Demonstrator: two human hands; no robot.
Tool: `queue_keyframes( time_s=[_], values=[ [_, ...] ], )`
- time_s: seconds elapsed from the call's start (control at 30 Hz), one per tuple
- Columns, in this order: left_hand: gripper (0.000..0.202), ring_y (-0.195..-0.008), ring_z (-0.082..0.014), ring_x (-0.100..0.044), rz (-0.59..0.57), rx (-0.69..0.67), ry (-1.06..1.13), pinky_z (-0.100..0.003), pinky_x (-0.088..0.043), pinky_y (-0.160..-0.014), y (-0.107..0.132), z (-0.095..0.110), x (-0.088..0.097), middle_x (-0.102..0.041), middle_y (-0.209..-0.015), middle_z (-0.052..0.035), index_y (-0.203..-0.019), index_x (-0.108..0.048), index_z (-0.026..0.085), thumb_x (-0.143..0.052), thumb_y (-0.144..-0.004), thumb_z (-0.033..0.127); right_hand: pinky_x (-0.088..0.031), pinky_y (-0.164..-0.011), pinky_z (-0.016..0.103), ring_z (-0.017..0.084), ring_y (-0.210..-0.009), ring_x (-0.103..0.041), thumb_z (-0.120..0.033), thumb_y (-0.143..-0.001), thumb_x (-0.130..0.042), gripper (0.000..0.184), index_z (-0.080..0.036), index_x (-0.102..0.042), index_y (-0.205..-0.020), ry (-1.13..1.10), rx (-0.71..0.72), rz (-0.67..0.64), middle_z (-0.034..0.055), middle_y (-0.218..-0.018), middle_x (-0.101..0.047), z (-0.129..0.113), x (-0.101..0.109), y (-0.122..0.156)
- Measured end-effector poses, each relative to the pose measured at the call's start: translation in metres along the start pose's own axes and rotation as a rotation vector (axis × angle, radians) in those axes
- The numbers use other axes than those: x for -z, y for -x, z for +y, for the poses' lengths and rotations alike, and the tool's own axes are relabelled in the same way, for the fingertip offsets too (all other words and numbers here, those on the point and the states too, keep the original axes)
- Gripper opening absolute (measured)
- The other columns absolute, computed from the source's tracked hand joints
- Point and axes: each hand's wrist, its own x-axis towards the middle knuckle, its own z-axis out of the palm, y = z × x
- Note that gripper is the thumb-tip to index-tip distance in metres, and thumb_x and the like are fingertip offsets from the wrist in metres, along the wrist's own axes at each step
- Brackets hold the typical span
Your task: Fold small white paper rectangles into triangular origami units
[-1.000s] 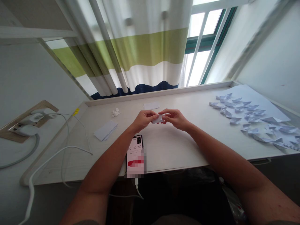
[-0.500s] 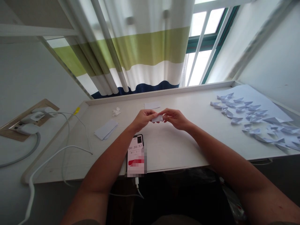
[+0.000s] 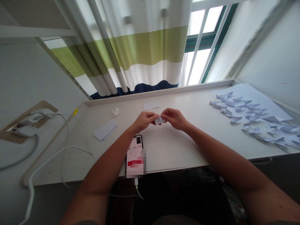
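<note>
Above the middle of the white desk, a small folded piece of white paper [image 3: 158, 121] is pinched between both hands. My left hand [image 3: 145, 120] is closed on its left side, thumb on top. Opposite it, my right hand [image 3: 174, 118] grips the right side, its thumb close to the left thumb. A crease runs between the two thumbs, and the fingers beneath hide part of the paper. Just beyond the hands lies a flat white paper slip [image 3: 151, 106]. More slips form a small stack [image 3: 105, 130] to the left.
Several folded paper boats [image 3: 236, 119] spread over the right side, some on a large white sheet [image 3: 248, 90]. A phone [image 3: 135, 156] running a timer lies at the front edge, its cable plugged in. Crumpled tissue [image 3: 115, 112] sits back left; white cables [image 3: 77, 147] cross the left end.
Both thumbs have come together on top of the paper, which now shows a crease between them. The right fingers have closed in on its right side.
</note>
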Motion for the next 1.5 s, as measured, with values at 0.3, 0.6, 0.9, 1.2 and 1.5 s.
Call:
queue_keyframes(
  time_s=[0.3, 0.6, 0.9, 1.2, 1.5],
  values=[
    [0.039, -0.079, -0.0193, -0.075, 0.030, -0.040, 0.008, -0.032, -0.056, -0.076, -0.0018, -0.0026, -0.0011, -0.084, -0.088, -0.0116, -0.097, -0.086, 0.014, -0.090, -0.083, 0.051, -0.063, -0.065, 0.036, 0.020, -0.070, -0.074, -0.068, -0.075, -0.092, 0.056, -0.019, -0.076, -0.097, -0.030, -0.030, 0.055, 0.0055, -0.081, -0.079, 0.0005, 0.0010, -0.0007],
    [0.042, -0.079, -0.0195, -0.074, 0.003, -0.086, -0.005, -0.032, -0.055, -0.076, -0.0001, 0.0023, -0.0034, -0.083, -0.086, -0.0115, -0.096, -0.085, 0.013, -0.084, -0.089, 0.055, -0.059, -0.066, 0.033, 0.019, -0.068, -0.072, -0.064, -0.077, -0.092, 0.050, -0.017, -0.081, -0.087, -0.064, -0.036, 0.005, 0.0063, -0.075, -0.079, -0.0039, 0.0032, 0.0000],
    [0.043, -0.085, -0.0207, -0.076, -0.030, -0.088, -0.049, -0.034, -0.057, -0.082, -0.0012, -0.0025, -0.0020, -0.084, -0.092, -0.0122, -0.099, -0.084, 0.014, -0.084, -0.089, 0.055, -0.059, -0.068, 0.035, 0.021, -0.070, -0.073, -0.064, -0.074, -0.094, 0.049, -0.017, -0.082, -0.081, -0.056, -0.060, 0.023, 0.0073, -0.075, -0.080, -0.0024, 0.0055, -0.0003],
    [0.044, -0.083, -0.0217, -0.076, 0.005, -0.045, -0.086, -0.035, -0.057, -0.079, -0.0008, -0.0034, -0.0026, -0.083, -0.092, -0.0132, -0.097, -0.084, 0.012, -0.088, -0.084, 0.054, -0.059, -0.068, 0.034, 0.020, -0.070, -0.073, -0.067, -0.076, -0.091, 0.052, -0.017, -0.079, -0.079, -0.082, -0.087, -0.016, 0.0079, -0.075, -0.080, -0.0027, 0.0055, -0.0002],
    [0.028, -0.078, -0.0175, -0.067, 0.228, -0.137, -0.078, -0.034, -0.051, -0.081, -0.0009, 0.0052, -0.0058, -0.079, -0.082, -0.0055, -0.086, -0.086, 0.018, -0.088, -0.081, 0.045, -0.060, -0.065, 0.033, 0.017, -0.066, -0.070, -0.072, -0.076, -0.089, 0.057, -0.019, -0.071, -0.086, -0.052, -0.068, 0.004, 0.0043, -0.078, -0.077, -0.0023, -0.0019, 0.0011]
  ],
)
